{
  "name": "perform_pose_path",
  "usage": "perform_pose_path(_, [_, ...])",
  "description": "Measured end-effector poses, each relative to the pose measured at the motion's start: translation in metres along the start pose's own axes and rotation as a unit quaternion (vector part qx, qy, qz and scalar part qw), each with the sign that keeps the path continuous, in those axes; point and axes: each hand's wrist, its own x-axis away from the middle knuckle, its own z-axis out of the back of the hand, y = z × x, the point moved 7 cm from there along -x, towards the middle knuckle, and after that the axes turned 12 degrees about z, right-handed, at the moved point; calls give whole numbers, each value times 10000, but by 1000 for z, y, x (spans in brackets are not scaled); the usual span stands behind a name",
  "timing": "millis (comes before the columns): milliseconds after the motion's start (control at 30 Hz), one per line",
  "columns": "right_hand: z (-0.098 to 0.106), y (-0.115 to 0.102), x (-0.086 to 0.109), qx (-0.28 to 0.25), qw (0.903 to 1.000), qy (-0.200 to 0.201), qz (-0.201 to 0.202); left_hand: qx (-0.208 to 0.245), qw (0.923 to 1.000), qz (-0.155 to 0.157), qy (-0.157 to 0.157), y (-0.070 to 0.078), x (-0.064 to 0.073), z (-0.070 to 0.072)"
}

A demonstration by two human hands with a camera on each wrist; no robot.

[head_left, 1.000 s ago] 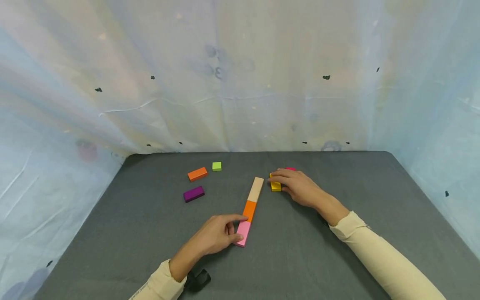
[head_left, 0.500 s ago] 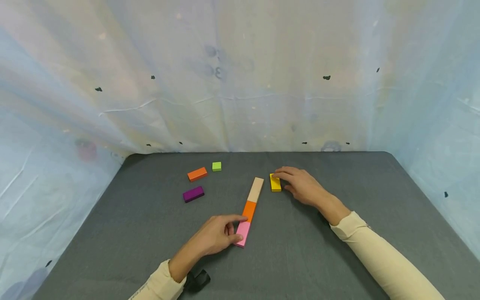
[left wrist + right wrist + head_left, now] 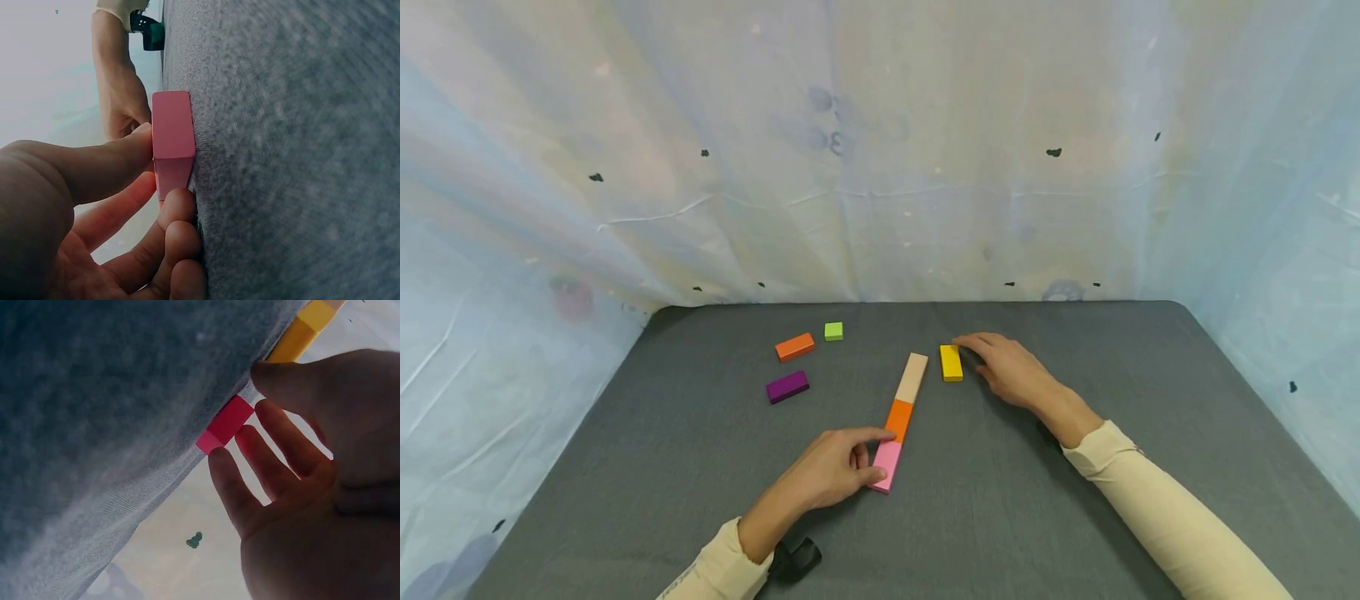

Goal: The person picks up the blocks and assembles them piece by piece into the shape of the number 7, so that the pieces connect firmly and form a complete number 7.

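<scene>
A row of blocks lies end to end: beige, orange and pink. My left hand rests on its near end, thumb on top of the pink block, index fingertip by the orange-pink join. The other left fingers bend low beside the pink block. At the yellow block's far right corner is the index fingertip of my right hand. In the right wrist view, several fingertips touch a red block, while the thumb stands apart from it, close to the yellow block. The hand hides the red block from the head view.
Toward the left of the grey table lie an orange block, a purple block and a small green block. A black strap sits by the left cuff. A pale curtain hangs behind the table.
My right hand has drawn slightly right, its index finger coming off the yellow block's top. The red block, showing behind that hand earlier, is now hidden in the head view. The left hand stays put.
</scene>
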Motion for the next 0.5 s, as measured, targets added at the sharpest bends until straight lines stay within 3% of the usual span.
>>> perform_pose_path(233, [3, 2, -1, -35, 9998, 161, -131, 56, 10000, 61, -21, -2, -1, -1])
perform_pose_path(367, [4, 8, -1, 68, 9985, 213, -490, 89, 9999, 59, -44, -3, -2, -2])
perform_pose_path(500, [2, 12, 0, 152, 9965, 4, -826, 132, 9999, 54, -86, -2, -2, -2])
